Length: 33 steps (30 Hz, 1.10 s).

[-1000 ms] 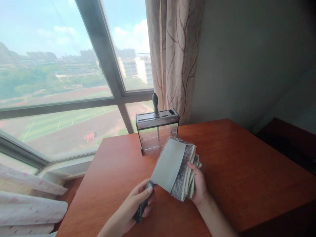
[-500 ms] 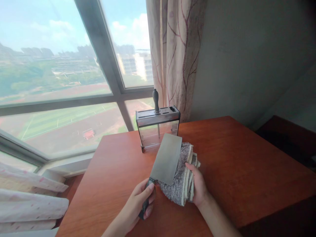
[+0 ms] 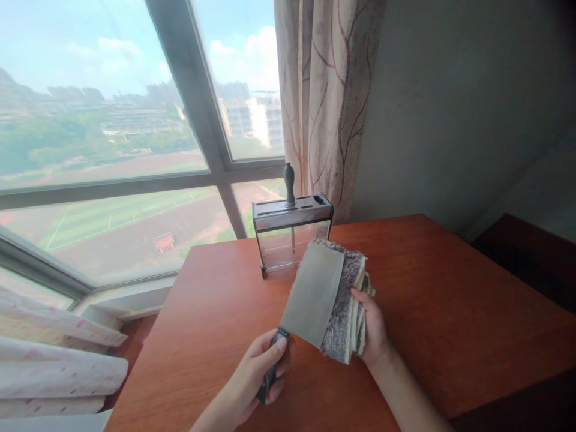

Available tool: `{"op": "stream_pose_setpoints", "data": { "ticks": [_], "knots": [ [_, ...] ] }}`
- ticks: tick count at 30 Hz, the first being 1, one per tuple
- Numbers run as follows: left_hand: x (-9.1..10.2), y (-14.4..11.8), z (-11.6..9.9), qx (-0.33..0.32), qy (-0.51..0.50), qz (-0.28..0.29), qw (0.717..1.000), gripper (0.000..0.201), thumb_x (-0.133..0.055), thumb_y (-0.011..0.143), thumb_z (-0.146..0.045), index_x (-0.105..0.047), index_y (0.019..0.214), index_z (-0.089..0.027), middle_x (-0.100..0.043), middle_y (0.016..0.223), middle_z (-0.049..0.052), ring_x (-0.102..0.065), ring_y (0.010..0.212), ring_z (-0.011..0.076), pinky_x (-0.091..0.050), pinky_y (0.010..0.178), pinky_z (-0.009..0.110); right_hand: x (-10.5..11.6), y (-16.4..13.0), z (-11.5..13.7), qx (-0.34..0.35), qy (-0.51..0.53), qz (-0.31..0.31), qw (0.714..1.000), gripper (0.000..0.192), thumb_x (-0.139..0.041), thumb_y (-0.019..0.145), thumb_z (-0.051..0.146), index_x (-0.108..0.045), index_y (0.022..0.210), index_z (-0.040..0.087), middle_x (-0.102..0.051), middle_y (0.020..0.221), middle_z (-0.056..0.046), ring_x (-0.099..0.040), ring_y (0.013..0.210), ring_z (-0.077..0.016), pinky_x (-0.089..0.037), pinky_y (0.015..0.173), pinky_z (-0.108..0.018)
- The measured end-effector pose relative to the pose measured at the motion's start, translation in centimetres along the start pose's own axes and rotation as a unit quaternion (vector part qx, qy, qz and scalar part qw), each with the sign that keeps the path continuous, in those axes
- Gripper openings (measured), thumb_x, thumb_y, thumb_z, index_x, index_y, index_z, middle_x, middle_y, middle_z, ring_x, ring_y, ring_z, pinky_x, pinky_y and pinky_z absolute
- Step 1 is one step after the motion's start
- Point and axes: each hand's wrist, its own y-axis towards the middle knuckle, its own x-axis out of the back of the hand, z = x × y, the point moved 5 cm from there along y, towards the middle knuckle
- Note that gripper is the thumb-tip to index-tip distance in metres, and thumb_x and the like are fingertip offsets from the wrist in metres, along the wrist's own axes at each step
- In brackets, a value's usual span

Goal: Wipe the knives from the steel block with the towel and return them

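My left hand (image 3: 265, 367) is closed round the black handle of a cleaver (image 3: 312, 294), thumb along the top of the grip. The broad grey blade points up and away, lying across the front of a folded grey cloth (image 3: 344, 312) with pale edges. My right hand (image 3: 371, 327) grips that cloth from its right side, thumb on the near folds and the other fingers mostly hidden behind. Both are held above the table. Behind them stands a knife block (image 3: 292, 210) with clear walls and a slotted metal top, a dark-handled tool upright in it.
The reddish-brown wooden table (image 3: 216, 306) stretches under both hands, its far edge near the window (image 3: 180, 174). A patterned curtain (image 3: 328, 102) hangs behind the knife block, and pale fabric (image 3: 67, 372) drapes at lower left. A dark piece of furniture (image 3: 526, 252) stands at far right.
The cloth has shifted up along the cleaver blade, and some of it now shows past the blade's far end. Both hands appear slightly further right, as the whole view has shifted a little.
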Motion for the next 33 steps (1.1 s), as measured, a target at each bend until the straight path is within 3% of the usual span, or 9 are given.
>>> {"op": "stream_pose_setpoints", "data": {
  "ticks": [3,5,13,16,22,27,30,33],
  "knots": [
    [0.2,0.1,-0.1,-0.008,-0.013,-0.008,1.000,0.034,-0.059,0.085,-0.051,-0.053,0.086,-0.018,-0.040,0.056,-0.008,-0.026,0.034,0.0021,-0.023,0.030,0.014,0.0,-0.5,-1.7,-0.077,-0.019,0.036,0.996,0.030,-0.060,0.081,0.033,-0.072,0.102,0.016,-0.077,0.094,-0.008,-0.070,0.098,-0.0287,-0.052,0.092,-0.044],
    [0.2,0.0,-0.1,-0.006,-0.019,-0.008,1.000,0.033,-0.059,0.085,-0.051,-0.053,0.086,-0.018,-0.040,0.057,-0.007,-0.026,0.035,0.0023,-0.023,0.030,0.014,0.0,-0.5,-1.9,-0.088,-0.024,0.041,0.995,0.030,-0.060,0.080,0.032,-0.073,0.101,0.015,-0.077,0.091,-0.009,-0.070,0.098,-0.0290,-0.052,0.092,-0.044],
    [-0.7,-0.8,0.3,0.017,-0.004,0.047,0.999,0.032,-0.060,0.085,-0.049,-0.053,0.087,-0.018,-0.042,0.057,-0.007,-0.029,0.034,0.0029,-0.023,0.031,0.016,-0.9,0.3,0.2,0.022,0.014,0.028,0.999,0.025,-0.062,0.074,0.031,-0.074,0.094,0.021,-0.077,0.093,-0.005,-0.072,0.091,-0.0286,-0.051,0.093,-0.046],
    [-0.8,-0.8,0.3,0.005,-0.003,0.053,0.999,0.033,-0.060,0.084,-0.050,-0.053,0.089,-0.018,-0.045,0.056,-0.006,-0.032,0.034,0.0034,-0.024,0.033,0.016,-0.9,0.1,0.0,0.016,0.004,0.028,0.999,0.025,-0.062,0.074,0.032,-0.075,0.092,0.021,-0.078,0.091,-0.006,-0.071,0.092,-0.0291,-0.051,0.094,-0.046],
    [-0.8,-0.5,-0.2,-0.031,0.028,0.016,0.999,0.033,-0.060,0.085,-0.050,-0.050,0.089,-0.019,-0.062,0.062,0.001,-0.054,0.044,0.0097,-0.032,0.037,0.016,-1.1,-0.7,-1.4,-0.085,-0.032,0.018,0.996,0.031,-0.060,0.071,0.038,-0.075,0.088,0.016,-0.077,0.087,-0.009,-0.069,0.099,-0.0303,-0.051,0.093,-0.043],
    [-0.7,0.3,-0.9,-0.028,0.062,-0.070,0.995,0.040,-0.062,0.081,-0.056,-0.053,0.078,-0.017,-0.059,0.053,-0.001,-0.050,0.037,0.0093,-0.035,0.034,0.017,-2.2,-1.1,-1.4,-0.114,-0.033,0.046,0.992,0.032,-0.057,0.079,0.039,-0.072,0.099,0.017,-0.077,0.089,-0.008,-0.070,0.099,-0.0293,-0.051,0.092,-0.045],
    [-0.9,0.5,-2.2,-0.044,0.104,-0.083,0.990,0.043,-0.063,0.079,-0.057,-0.058,0.072,-0.015,-0.053,0.047,-0.003,-0.049,0.038,0.0092,-0.036,0.037,0.017,-2.4,-1.3,-1.4,-0.122,-0.025,0.055,0.991,0.035,-0.056,0.081,0.038,-0.071,0.105,0.017,-0.077,0.091,-0.009,-0.071,0.097,-0.0292,-0.052,0.091,-0.046],
    [-1.1,0.3,-4.0,-0.068,0.131,-0.083,0.986,0.039,-0.068,0.077,-0.052,-0.062,0.082,-0.014,-0.056,0.058,-0.002,-0.045,0.040,0.0072,-0.038,0.037,0.018,-2.0,-1.2,-1.0,-0.109,-0.020,0.046,0.993,0.034,-0.057,0.081,0.037,-0.071,0.104,0.016,-0.077,0.092,-0.009,-0.071,0.096,-0.0292,-0.052,0.091,-0.046]
  ]
}}
